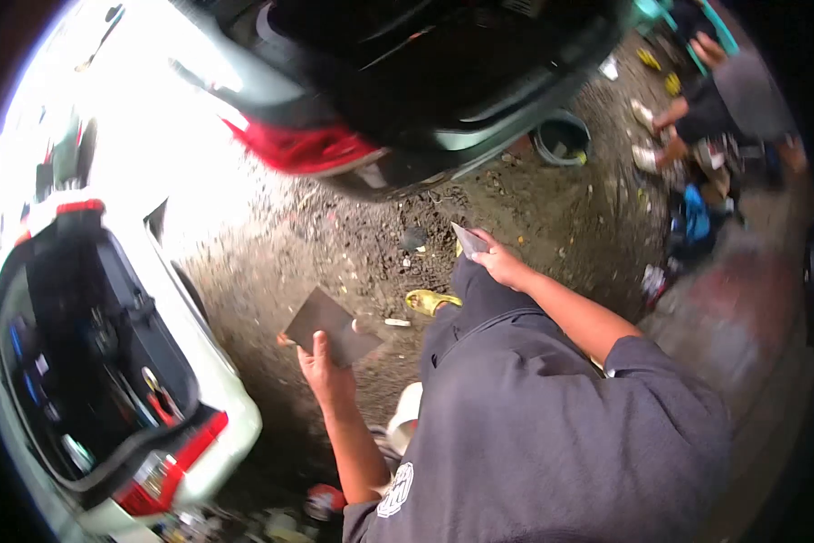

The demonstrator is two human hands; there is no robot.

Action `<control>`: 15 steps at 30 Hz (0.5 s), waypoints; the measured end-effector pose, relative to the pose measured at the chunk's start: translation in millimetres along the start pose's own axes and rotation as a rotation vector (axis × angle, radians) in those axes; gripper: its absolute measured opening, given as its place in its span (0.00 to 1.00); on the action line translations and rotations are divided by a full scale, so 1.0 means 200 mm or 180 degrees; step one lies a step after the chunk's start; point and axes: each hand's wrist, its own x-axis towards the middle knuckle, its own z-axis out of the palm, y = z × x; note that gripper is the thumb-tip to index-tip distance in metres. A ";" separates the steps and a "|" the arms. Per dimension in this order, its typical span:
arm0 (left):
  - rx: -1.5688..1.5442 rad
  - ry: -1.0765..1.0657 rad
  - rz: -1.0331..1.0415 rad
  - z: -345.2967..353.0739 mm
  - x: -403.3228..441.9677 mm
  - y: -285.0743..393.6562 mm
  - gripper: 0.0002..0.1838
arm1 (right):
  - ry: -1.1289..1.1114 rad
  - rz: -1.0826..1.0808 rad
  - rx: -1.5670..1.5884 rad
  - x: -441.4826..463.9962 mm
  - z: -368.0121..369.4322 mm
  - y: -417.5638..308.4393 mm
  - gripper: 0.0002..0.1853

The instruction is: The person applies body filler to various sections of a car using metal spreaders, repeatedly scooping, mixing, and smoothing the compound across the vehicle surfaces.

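Observation:
My left hand (327, 373) is closed on a flat, square grey-brown sheet that looks like sandpaper (330, 321), its thumb lying across the face. Farther to the right, my right hand (505, 263) pinches a smaller grey piece of what looks like sandpaper (469, 241), perhaps folded. Both hands are held in the air over the dirt floor, apart from each other. The rear of a dark car with a red tail light (303, 147) is above them, and neither hand touches it.
A white car (230, 389) with its rear open stands at left. A bucket (562, 138) sits under the dark car's edge. Another person's legs (674, 136) are at upper right, near scattered items and a blue cloth (697, 214). Litter dots the rough dirt ground (552, 213).

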 end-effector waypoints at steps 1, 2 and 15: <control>0.0340 -0.0119 -0.0101 0.00 0.08 -0.02 0.21 | 0.0201 0.0127 0.0343 0.00 0.01 0.11 0.28; 0.0405 -0.0287 -0.0385 0.00 0.17 -0.06 0.23 | 0.0394 0.0235 0.0688 0.02 0.02 0.20 0.28; 0.2606 -0.1617 -0.2870 -0.04 0.98 -1.27 0.20 | 0.2963 -0.0181 0.1330 0.77 -0.18 0.83 0.32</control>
